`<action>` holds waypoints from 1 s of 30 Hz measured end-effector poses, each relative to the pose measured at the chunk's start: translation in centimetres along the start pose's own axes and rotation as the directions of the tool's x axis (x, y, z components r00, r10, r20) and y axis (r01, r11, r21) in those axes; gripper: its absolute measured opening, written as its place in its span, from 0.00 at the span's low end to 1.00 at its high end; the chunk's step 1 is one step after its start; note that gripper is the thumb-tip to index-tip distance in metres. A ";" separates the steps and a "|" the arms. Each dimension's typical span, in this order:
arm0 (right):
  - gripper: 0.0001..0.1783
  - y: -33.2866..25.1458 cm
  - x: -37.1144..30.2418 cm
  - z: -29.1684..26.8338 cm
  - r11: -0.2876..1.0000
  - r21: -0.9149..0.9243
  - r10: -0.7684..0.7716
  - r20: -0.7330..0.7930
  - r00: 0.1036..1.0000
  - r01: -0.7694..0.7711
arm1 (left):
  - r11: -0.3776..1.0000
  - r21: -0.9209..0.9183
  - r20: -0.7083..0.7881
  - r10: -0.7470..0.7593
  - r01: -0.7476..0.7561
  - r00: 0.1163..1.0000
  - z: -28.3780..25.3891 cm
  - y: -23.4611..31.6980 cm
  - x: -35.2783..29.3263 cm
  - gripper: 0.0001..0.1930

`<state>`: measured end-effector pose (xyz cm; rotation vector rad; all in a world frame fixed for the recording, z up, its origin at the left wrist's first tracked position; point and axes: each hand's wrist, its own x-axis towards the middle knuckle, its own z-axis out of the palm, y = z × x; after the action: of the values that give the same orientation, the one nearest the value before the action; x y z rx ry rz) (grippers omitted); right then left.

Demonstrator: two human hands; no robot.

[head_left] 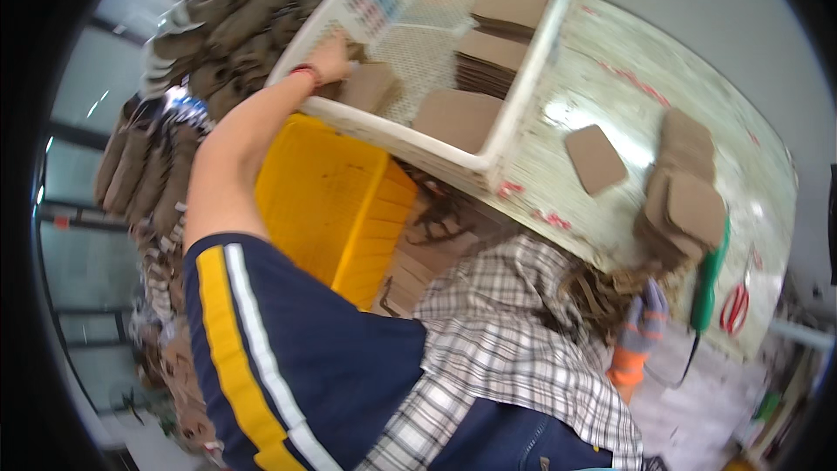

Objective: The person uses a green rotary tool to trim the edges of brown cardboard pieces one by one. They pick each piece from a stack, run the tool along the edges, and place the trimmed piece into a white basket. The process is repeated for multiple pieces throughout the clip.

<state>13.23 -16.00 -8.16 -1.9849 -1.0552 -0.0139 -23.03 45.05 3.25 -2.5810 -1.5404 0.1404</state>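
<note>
My left hand point(330, 59), bare with a red band at the wrist, reaches over the near left wall of a white plastic crate point(484, 161). Its partly blurred fingers close on a tilted stack of brown pads point(370, 87). More flat brown pads point(493, 52) lie in piles along the crate's right side. At the lower right, my right hand point(641, 323) wears a grey and orange glove. Its fingers are stretched out and apart beside a tangle of brown strips point(606, 292), gripping nothing visible.
A yellow bin point(323, 201) stands below the crate. Brown pad stacks point(684, 192) and a single pad point(596, 159) lie on the pale table point(575, 61). Near its right edge are a green corded tool point(711, 283) and red-handled scissors point(737, 307). Brown bundles point(235, 35) are heaped at the left.
</note>
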 end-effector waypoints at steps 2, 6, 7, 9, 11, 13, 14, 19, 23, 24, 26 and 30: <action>0.16 -1.4 0.9 0.1 0.999 -0.012 0.044 0.025 0.999 -0.044 | 0.998 0.004 0.007 -0.067 0.067 0.998 -1.0 1.0 -0.5 0.40; 0.15 -2.4 1.7 0.2 1.000 0.011 -0.007 0.058 0.998 0.007 | 0.990 0.002 -0.213 -0.138 0.141 0.967 -6.6 5.0 -3.5 0.39; 0.15 -2.7 2.2 0.3 0.999 0.005 -0.053 0.088 0.995 0.052 | 0.999 -0.029 -0.378 -0.040 0.032 0.925 -8.1 5.4 -4.4 0.38; 0.14 -3.9 3.8 0.7 0.989 -0.015 -0.142 0.160 0.977 0.146 | 0.996 -0.073 -0.529 0.010 -0.057 0.849 -12.1 9.3 -7.4 0.39; 0.14 -4.9 5.5 2.3 0.969 -0.058 -0.220 0.233 0.947 0.239 | 0.988 -0.031 -0.697 0.085 -0.148 0.712 -14.9 13.4 -10.6 0.40; 0.15 -5.1 7.5 4.7 0.935 -0.130 -0.274 0.325 0.905 0.330 | 0.952 0.048 -0.804 0.217 -0.304 0.553 -16.2 17.4 -13.6 0.42; 0.18 -4.7 8.0 6.5 0.907 -0.223 -0.275 0.327 0.904 0.356 | 0.920 0.087 -0.844 0.272 -0.382 0.462 -16.5 19.3 -15.0 0.41; 0.20 -4.1 13.2 13.9 0.882 -0.327 -0.185 0.420 0.888 0.339 | 0.745 0.061 -0.865 0.372 -0.664 0.337 -14.4 28.2 -21.4 0.35; 0.18 -5.7 13.3 14.2 0.955 -0.050 -0.270 0.267 0.925 0.293 | 0.582 -0.052 -0.812 0.449 -0.811 0.374 -10.3 34.1 -23.0 0.31; 0.17 -6.1 12.5 13.1 0.971 0.125 -0.230 0.239 0.943 0.205 | 0.562 -0.023 -0.807 0.478 -0.827 0.347 -8.9 35.2 -22.7 0.33; 0.13 -1.2 9.4 14.1 0.852 -0.283 -0.404 0.179 0.897 0.440 | 0.503 0.015 -0.786 0.540 -0.864 0.301 -6.5 37.2 -21.9 0.36; 0.15 -3.5 3.9 4.9 0.994 0.110 -0.028 0.110 0.994 0.016 | 0.510 0.015 -0.627 0.675 -0.860 0.389 -2.0 39.3 -21.4 0.35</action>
<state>11.60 -9.06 -7.42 -1.8935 -1.1254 0.1407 1.21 7.63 -0.87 -2.9423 -0.0134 -0.7999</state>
